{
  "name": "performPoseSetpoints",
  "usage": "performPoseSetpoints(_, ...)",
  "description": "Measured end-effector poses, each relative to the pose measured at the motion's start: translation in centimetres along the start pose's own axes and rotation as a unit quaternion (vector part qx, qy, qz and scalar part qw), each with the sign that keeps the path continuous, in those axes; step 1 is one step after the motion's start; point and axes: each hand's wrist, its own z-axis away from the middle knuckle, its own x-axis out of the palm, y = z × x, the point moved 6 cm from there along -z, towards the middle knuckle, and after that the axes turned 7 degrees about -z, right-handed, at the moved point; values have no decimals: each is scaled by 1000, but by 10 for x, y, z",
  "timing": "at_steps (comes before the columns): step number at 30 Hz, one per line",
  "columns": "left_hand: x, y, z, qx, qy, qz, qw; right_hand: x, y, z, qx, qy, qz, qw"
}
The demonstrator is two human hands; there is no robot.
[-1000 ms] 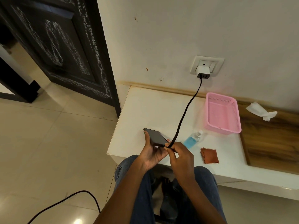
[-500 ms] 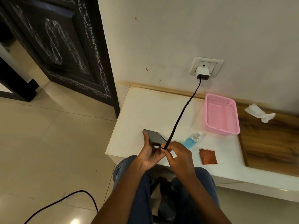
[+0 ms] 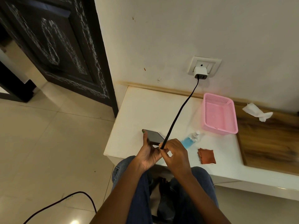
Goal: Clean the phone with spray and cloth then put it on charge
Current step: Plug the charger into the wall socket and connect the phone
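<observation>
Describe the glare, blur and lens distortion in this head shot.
Head view: a lamp glares off the floor tile at the bottom edge; wide-angle bending tilts the door and wall; left hand, right hand, phone and cable look fairly sharp.

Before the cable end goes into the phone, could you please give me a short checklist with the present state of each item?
1. Phone held firmly in the left hand: ok.
2. Cable end pinched by the right hand: ok.
3. Charger seated in the wall socket: ok.
4. Cable plugged into charger: ok.
5. Connector lined up with the phone's port: cannot tell, fingers hide it.
6. Spray bottle and cloth set aside on the table: ok.
</observation>
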Motion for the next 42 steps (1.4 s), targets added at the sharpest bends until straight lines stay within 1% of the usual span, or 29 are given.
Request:
performPoseSetpoints(2, 0, -1, 1, 1, 12, -12, 1000, -1, 5, 6, 23, 12, -17, 1000)
performPoseSetpoints(3, -1, -1, 2, 5, 17, -29, 999, 0, 10, 11, 51, 23, -39, 998)
performPoseSetpoints(4, -1, -1, 3, 13, 19, -47, 999, 0, 16, 18, 99, 38, -73, 992)
performPoseSetpoints(5, -2, 0, 3, 24, 21, -60, 998, 1, 23, 26, 165, 53, -115, 978)
performPoseSetpoints(7, -2, 3, 2, 41, 24, -64, 997, 6, 34, 45, 298, 70, -192, 932)
performPoseSetpoints(8, -2, 4, 2, 48, 24, -63, 997, 8, 35, 52, 335, 79, -203, 917)
performPoseSetpoints(9, -2, 6, 1, 53, 24, -63, 996, 7, 33, 57, 348, 95, -193, 912)
performPoseSetpoints(10, -3, 7, 1, 61, 22, -60, 996, 3, 28, 57, 337, 118, -169, 919)
performPoseSetpoints(12, -3, 11, 0, 80, 12, -49, 995, -8, 11, 49, 251, 154, -105, 950)
performPoseSetpoints(14, -3, 14, 1, 99, -6, -36, 994, -13, -8, 35, 160, 147, -37, 975)
performPoseSetpoints(16, -2, 15, 1, 110, -26, -30, 993, -12, -17, 23, 111, 115, 67, 985)
performPoseSetpoints(17, -1, 16, 1, 111, -35, -26, 993, -10, -17, 18, 109, 95, 112, 983)
performPoseSetpoints(18, 0, 15, 1, 110, -45, -20, 993, -7, -14, 15, 127, 70, 139, 980)
performPoseSetpoints(20, 1, 14, 2, 100, -63, -8, 993, -1, -4, 13, 182, 24, 153, 971)
performPoseSetpoints(21, 1, 13, 2, 94, -71, -3, 993, 1, -1, 13, 199, 12, 156, 967)
performPoseSetpoints(23, 1, 12, 1, 83, -76, 5, 994, 3, 1, 13, 209, -2, 179, 961)
performPoseSetpoints(27, -2, 11, 0, 73, -55, 8, 996, 7, -8, 12, 179, -17, 246, 952)
performPoseSetpoints(32, -4, 12, 1, 79, -23, 16, 996, 16, -12, 9, 160, -30, 273, 948)
performPoseSetpoints(34, -3, 11, 3, 73, -25, 14, 997, 20, -13, 10, 159, -28, 270, 949)
performPoseSetpoints(38, 2, 10, 6, 46, -61, -5, 997, 26, -12, 12, 155, -20, 261, 953)
performPoseSetpoints(42, -1, 10, 4, 40, -55, -5, 998, 31, -9, 11, 157, -12, 249, 955)
